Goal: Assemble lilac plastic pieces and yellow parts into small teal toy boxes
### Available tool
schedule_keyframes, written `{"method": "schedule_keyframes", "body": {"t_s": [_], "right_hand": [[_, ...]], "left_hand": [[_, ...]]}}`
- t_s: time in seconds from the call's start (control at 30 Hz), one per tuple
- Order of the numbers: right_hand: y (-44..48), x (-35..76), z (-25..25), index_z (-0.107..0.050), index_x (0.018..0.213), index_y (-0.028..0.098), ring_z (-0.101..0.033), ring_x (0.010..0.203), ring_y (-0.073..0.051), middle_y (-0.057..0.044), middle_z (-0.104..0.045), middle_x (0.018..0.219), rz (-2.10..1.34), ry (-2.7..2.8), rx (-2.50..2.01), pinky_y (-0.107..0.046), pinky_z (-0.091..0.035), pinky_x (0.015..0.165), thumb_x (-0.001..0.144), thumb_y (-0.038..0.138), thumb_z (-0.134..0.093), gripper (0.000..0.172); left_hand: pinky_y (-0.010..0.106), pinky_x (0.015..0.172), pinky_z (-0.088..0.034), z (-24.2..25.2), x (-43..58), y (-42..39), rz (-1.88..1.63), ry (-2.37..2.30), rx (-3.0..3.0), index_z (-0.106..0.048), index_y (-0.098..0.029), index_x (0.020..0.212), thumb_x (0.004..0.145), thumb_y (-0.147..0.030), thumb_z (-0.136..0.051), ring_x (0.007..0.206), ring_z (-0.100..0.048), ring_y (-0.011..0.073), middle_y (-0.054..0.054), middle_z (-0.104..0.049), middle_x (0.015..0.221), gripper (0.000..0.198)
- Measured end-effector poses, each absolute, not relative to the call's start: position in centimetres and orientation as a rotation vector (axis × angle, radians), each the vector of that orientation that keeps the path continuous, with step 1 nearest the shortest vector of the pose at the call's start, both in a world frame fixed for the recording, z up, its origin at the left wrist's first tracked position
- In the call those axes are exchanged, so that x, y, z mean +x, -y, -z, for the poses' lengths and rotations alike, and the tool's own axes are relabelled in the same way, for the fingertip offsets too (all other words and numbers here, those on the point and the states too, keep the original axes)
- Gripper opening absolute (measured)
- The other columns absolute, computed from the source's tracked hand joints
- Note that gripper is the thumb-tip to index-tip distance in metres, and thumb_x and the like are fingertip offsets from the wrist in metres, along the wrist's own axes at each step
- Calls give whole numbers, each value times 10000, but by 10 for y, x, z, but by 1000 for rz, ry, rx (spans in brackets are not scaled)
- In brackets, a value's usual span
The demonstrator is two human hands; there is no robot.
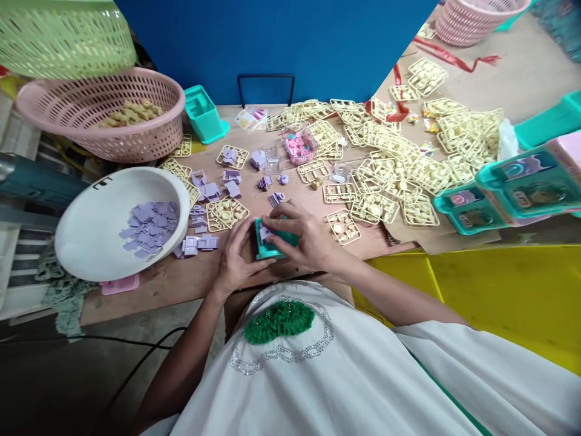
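Note:
A small teal plastic box (264, 249) lies at the table's front edge, between both hands. My left hand (235, 259) is closed around its left end. Over the box, my right hand (303, 235) has thumb and fingers closed on a small lavender plastic piece (265, 232), which sits at the box's left end. The fingers hide much of the box's inside. Just beyond the hands lie a ridged lavender part (276, 198) and a round lavender part (283, 179). Left of my left hand are flat lavender pieces (190, 245) and a cream sprue frame (227, 214).
A white bowl (86, 236) of lavender pieces stands left, before a pink basket (54, 112). A clear box of pink parts (299, 145) sits mid-table. Cream sprues (385, 142) are heaped right, beside teal-and-pink toy boxes (467, 209). A blue panel (281, 48) rises behind.

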State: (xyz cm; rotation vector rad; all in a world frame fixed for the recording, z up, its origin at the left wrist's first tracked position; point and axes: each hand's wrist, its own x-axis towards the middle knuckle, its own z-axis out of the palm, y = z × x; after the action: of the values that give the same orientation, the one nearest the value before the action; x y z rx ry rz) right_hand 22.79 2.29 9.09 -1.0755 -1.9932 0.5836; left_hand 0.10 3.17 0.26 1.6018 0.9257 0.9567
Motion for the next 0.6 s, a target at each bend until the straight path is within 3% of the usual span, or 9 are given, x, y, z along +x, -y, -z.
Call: {"method": "schedule_keyframes", "body": {"t_s": [0.27, 0.37, 0.47, 0.53, 0.6], "right_hand": [[-15, 233, -79, -737, 1345, 200, -682, 1053, -270, -144, -701, 1145, -566, 1877, -986, -445, -606, 915, 1059, 378, -638, 351], [-5, 235, -80, -676, 1432, 209, -677, 1072, -265, -149, -705, 1169, -452, 1933, -848, -438, -601, 924, 1042, 310, -689, 403], [10, 235, -81, -593, 1532, 212, -667, 1060, -263, -145, -711, 1178, -352, 2004, -751, -475, -586, 979, 1034, 231, -691, 507], [22, 236, -77, -556, 1580, 259, -668, 1113, -285, -140, -702, 1233, -328, 1968, -817, -529, -563, 1051, 1026, 279, -715, 577], [35, 237, -71, -512, 1627, 301, -641, 1253, -339, -159, -657, 1365, -367, 1838, -1029, -591, -525, 1130, 976, 439, -785, 720]], "left_hand": [[458, 1285, -484, -26, 8, -24, -917, -890, 1482, -486, -335, 1537, 739, -521, -973, 1493, -573, 309, 117, -557, 1547, 953], [419, 1192, -569, -40, 12, -10, -867, -824, 1339, -459, -332, 1555, 777, -626, -912, 1472, -592, 324, 129, -565, 1570, 947], [407, 1188, -563, -45, 18, 5, -909, -905, 1239, -497, -298, 1523, 865, -613, -844, 1474, -593, 319, 135, -571, 1587, 809], [410, 1194, -552, -45, 22, 13, -958, -940, 1236, -504, -295, 1502, 909, -566, -817, 1437, -622, 295, 124, -608, 1549, 724], [413, 1187, -553, -44, 26, 19, -1010, -927, 1281, -499, -308, 1487, 918, -551, -811, 1413, -636, 280, 111, -623, 1527, 692]]}}
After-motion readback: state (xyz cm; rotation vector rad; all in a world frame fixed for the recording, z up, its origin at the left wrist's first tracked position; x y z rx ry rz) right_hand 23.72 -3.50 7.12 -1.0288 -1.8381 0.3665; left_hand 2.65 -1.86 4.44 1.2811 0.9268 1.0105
